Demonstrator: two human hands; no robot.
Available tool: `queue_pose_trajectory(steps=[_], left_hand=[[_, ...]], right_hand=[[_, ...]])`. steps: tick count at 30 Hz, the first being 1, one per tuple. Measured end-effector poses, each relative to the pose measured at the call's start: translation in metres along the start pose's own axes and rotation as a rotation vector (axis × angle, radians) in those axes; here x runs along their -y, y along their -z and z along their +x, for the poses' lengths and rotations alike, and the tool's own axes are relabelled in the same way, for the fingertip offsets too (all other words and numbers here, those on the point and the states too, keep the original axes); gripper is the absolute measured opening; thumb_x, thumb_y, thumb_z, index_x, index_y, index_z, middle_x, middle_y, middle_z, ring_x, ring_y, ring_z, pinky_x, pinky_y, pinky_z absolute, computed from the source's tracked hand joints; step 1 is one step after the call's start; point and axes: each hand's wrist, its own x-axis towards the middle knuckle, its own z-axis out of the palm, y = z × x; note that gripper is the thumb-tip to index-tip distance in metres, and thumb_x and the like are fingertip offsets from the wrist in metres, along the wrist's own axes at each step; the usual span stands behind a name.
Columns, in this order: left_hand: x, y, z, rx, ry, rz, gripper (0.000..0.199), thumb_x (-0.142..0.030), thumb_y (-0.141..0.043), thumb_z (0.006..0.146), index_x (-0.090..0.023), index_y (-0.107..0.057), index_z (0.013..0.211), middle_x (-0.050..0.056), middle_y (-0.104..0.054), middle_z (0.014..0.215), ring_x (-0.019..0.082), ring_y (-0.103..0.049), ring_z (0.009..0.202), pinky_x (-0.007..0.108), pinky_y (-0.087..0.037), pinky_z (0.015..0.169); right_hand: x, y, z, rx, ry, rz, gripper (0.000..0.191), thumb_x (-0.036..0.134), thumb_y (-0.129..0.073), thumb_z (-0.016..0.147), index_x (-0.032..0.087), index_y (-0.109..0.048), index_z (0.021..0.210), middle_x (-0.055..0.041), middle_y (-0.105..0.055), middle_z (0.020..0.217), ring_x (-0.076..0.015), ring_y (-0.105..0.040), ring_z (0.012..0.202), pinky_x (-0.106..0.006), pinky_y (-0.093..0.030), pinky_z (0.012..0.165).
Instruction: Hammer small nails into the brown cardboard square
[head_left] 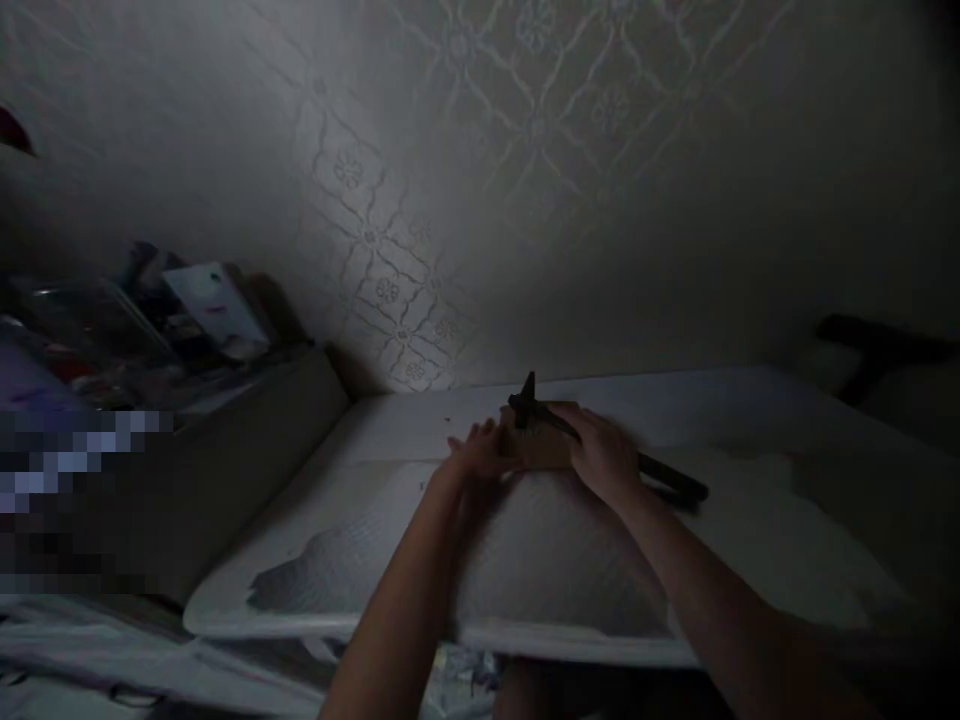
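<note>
In the dim head view, a small brown wooden board lies on the white table. My left hand grips the board's left edge, fingers bent against it. My right hand is closed around the handle of a claw hammer. The hammer's dark head is over the upper left part of the board, and its handle end sticks out to the right past my hand. Small light specks show below the hammer head; they may be nails, but it is too dark to tell.
A patterned wall rises behind the table. To the left stands a grey panel, with a white box and cluttered items beyond it. A dark T-shaped object is at the right. Tiny dark bits lie left of my left hand.
</note>
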Motion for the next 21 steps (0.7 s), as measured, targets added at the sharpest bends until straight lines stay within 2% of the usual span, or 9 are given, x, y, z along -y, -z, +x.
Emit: queue_pose_trajectory(steps=[5, 10, 21], left_hand=[[0.0, 0.0, -0.0002, 0.003, -0.002, 0.014, 0.09, -0.072, -0.046, 0.078, -0.026, -0.016, 0.149, 0.013, -0.008, 0.158, 0.037, -0.007, 0.144, 0.068, -0.013, 0.106], [0.0006, -0.0003, -0.0004, 0.0, -0.016, 0.026, 0.093, -0.075, -0.043, 0.078, -0.024, -0.015, 0.15, 0.015, -0.009, 0.158, 0.038, -0.007, 0.143, 0.071, -0.014, 0.103], [0.0018, -0.0034, 0.0021, -0.001, -0.01, -0.01, 0.096, -0.077, -0.045, 0.075, -0.023, -0.016, 0.15, 0.013, -0.007, 0.158, 0.041, -0.006, 0.142, 0.074, -0.01, 0.101]], right_hand=[[-0.0005, -0.0008, -0.0005, -0.006, 0.004, -0.006, 0.05, 0.005, -0.048, 0.081, 0.028, -0.058, 0.125, -0.0033, -0.065, 0.118, -0.0203, -0.061, 0.104, -0.034, -0.048, 0.089], [0.0001, 0.0002, -0.0004, -0.003, 0.006, -0.013, 0.049, 0.006, -0.049, 0.082, 0.029, -0.059, 0.124, -0.0022, -0.065, 0.119, -0.0202, -0.061, 0.103, -0.032, -0.047, 0.088], [0.0, -0.0019, -0.0005, 0.003, 0.016, 0.001, 0.049, 0.007, -0.05, 0.082, 0.028, -0.058, 0.125, -0.0012, -0.065, 0.119, -0.0214, -0.061, 0.103, -0.034, -0.048, 0.086]])
